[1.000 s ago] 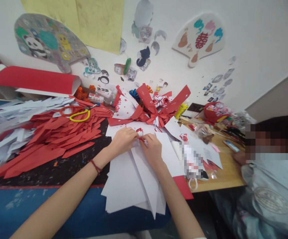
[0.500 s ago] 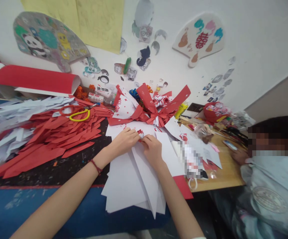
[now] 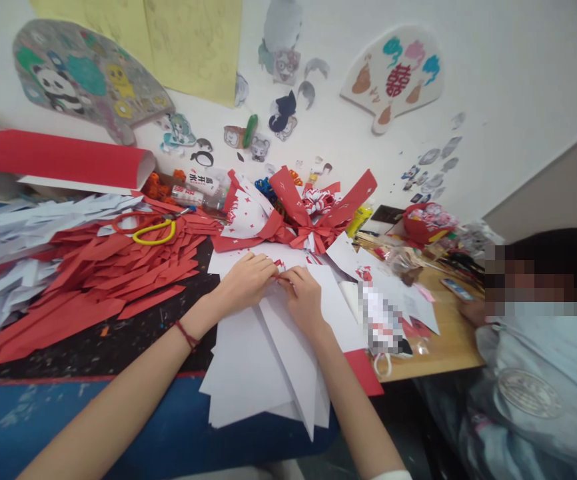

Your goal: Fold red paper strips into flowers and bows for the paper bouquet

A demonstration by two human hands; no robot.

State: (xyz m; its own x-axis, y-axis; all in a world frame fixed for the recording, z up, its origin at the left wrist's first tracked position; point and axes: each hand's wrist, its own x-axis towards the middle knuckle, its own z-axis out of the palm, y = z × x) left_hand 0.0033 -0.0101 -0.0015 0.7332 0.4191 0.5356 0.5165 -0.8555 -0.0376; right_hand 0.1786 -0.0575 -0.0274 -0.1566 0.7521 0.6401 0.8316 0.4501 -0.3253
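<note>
My left hand (image 3: 243, 279) and my right hand (image 3: 302, 297) meet fingertip to fingertip over a stack of white folded paper sheets (image 3: 263, 353). Both pinch a small red and white paper piece (image 3: 280, 267) between them. A red cord bracelet (image 3: 186, 335) circles my left wrist. Just beyond my hands lies a red and white paper bow (image 3: 302, 217) with cut-out patterns.
A heap of red paper strips (image 3: 103, 273) and white strips (image 3: 23, 230) covers the left of the table, with red and yellow scissors (image 3: 151, 227) on top. A red paper roll (image 3: 58, 159) lies behind. Another person (image 3: 533, 347) sits at right by a cluttered wooden table (image 3: 448, 347).
My hands have stayed together on the small paper piece, with only slight finger shifts. The view has drifted slightly.
</note>
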